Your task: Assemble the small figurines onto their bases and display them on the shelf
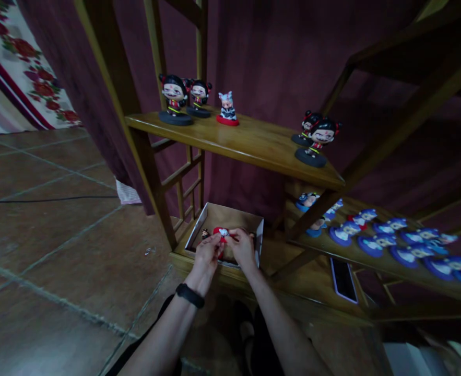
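Observation:
Both my hands reach down into an open cardboard box on the lowest wooden shelf. My left hand, with a black band on its wrist, and my right hand pinch together on a small figurine with a red base held over the box. A second small dark figurine lies in the box to the left. The fingers of both hands are closed around the red figurine.
The upper wooden shelf carries black-haired dolls and a red-based figurine. A lower right shelf holds several blue-based figurines. A phone lies on the bottom board. Tiled floor spreads to the left.

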{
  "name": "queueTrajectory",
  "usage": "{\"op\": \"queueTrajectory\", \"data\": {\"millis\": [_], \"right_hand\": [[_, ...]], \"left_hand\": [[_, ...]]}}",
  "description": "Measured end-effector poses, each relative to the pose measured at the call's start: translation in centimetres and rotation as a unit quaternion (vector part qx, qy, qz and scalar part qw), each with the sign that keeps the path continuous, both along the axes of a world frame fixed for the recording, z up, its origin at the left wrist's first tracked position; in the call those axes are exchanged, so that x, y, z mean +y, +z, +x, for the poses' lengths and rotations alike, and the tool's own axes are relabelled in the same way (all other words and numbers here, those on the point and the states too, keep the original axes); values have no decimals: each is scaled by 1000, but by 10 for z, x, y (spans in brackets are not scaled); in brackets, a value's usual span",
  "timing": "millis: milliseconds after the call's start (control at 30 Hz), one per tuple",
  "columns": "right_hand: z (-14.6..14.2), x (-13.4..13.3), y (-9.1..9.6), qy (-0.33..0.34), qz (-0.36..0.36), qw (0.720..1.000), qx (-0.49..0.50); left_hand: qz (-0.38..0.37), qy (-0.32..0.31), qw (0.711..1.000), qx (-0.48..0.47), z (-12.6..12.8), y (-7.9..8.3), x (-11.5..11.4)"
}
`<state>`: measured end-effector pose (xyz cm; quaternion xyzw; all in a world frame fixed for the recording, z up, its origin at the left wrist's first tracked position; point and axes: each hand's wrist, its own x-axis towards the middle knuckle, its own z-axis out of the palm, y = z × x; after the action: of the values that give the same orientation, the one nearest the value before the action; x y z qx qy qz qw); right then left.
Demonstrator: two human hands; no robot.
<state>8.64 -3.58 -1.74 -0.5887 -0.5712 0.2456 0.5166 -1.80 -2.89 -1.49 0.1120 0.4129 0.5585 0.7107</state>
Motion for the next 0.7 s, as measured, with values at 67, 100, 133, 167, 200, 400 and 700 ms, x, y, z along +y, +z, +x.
{"op": "queueTrajectory", "data": {"millis": [67, 100, 133, 167, 200, 400, 700], "right_hand": [[-1, 1, -4, -9, -1, 1000, 5], [-2, 1, -6, -14, -2, 1000, 8], [-2, 2, -8, -17, -3, 1000, 13], [-3, 2, -9, -18, -4, 1000, 19], [-4, 2, -10, -18, -4, 999, 26], [-4, 0, 0, 64, -56, 981, 177], [10, -1, 10, 110, -154, 898, 397]], "left_hand": [[4, 15, 1000, -1, 3, -1, -1], [8, 22, 1000, -2, 4, -2, -1], [12, 29, 1000, -2, 5, -2, -2], [16, 35, 999, -3, 6, -2, -2], [18, 39, 999, -3, 6, -1, -2], [16, 22, 1000, -6, 0, 9, 0], [32, -66, 997, 10, -4, 14, 1]]}}
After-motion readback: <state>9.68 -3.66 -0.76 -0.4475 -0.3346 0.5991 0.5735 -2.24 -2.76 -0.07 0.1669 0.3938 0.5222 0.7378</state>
